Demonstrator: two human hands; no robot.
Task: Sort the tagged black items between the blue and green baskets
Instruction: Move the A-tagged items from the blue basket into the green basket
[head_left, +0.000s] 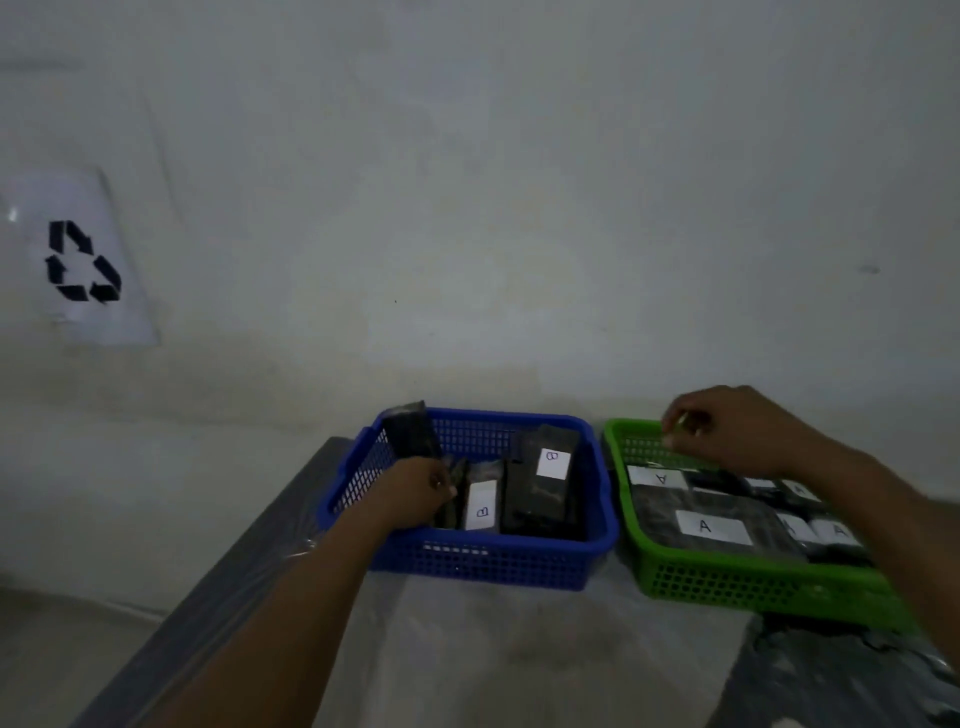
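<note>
Head view, looking down at a plastic-covered table (467, 649) against a pale wall: your left hand (415, 491) is down inside the blue basket (483, 564), fingers closed around a black item (413, 431) that stands tilted against the basket's far-left corner, its top above the rim. Beside it in the same basket lie more black items, two with white tags reading B (482, 506), one of them propped on the others (545, 478). Your right hand (727, 431) hovers over the far rim of the green basket (727, 582), fingertips pinched together on something small and pale; whether it is a tag or a corner of wrapping cannot be told, as the hand is blurred. Below it the green basket is filled with flat black items whose tags read A (709, 526). No tagged item shows loose on the table, so the sort looks close to finished: every readable B sits in blue, every readable A in green. What seems left is settling the item you hold at left, whose tag is not visible, and whatever the right hand is placing. A printed recycling sign (83, 260) hangs on the wall at far left.
</note>
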